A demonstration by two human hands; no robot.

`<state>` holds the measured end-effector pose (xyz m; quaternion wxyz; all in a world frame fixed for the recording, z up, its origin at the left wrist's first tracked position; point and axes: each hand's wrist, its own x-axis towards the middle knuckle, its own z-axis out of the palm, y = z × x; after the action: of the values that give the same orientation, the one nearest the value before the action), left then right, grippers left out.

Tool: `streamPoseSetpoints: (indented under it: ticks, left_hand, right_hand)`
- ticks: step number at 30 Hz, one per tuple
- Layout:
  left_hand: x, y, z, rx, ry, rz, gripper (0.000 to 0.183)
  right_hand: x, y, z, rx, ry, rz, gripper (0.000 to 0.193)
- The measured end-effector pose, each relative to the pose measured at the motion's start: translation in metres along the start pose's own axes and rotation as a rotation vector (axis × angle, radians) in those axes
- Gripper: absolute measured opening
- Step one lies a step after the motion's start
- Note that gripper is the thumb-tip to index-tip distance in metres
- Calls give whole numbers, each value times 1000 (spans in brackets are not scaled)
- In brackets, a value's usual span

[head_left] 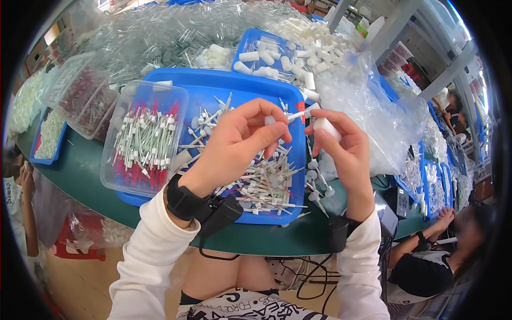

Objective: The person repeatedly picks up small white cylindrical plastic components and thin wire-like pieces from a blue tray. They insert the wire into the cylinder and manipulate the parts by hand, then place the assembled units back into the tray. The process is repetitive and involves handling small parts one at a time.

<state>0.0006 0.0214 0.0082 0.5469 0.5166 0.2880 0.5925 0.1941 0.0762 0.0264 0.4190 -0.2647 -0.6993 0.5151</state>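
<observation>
Above the right side of a large blue tray, my two hands are close together. My left hand pinches a thin white-stemmed piece with a translucent round stopper; its tip points toward my right hand. In my right hand, a white cylindrical cap sits between the fingers. Whether the stem touches the cap I cannot tell. Below my hands, the tray holds a loose heap of similar white-stemmed pieces. Several pieces with round stoppers lie just beyond the tray's right edge.
A clear plastic box of white and pink stems overlaps the tray's left side. Clear tubes are heaped behind; white caps fill the back right beside a plastic bag. Other people sit at left and right of the green table.
</observation>
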Motion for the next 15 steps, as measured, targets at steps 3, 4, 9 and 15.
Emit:
streamPoseSetpoints:
  ticks: [3,4,9,15]
  left_hand:
    - [-1,1,-1,15,-98,-32,11]
    - [-1,1,-1,23,-128,-43,12]
    - [-2,0,2,6,-156,-82,13]
    - [0,-4,2,94,15,-70,17]
  right_hand:
    - [-6,3,-3,92,33,6,26]
    - [-7,5,-5,118,48,8,26]
    - [-15,10,-11,29,-37,-59,28]
    - [-18,6,-3,-104,54,-108,25]
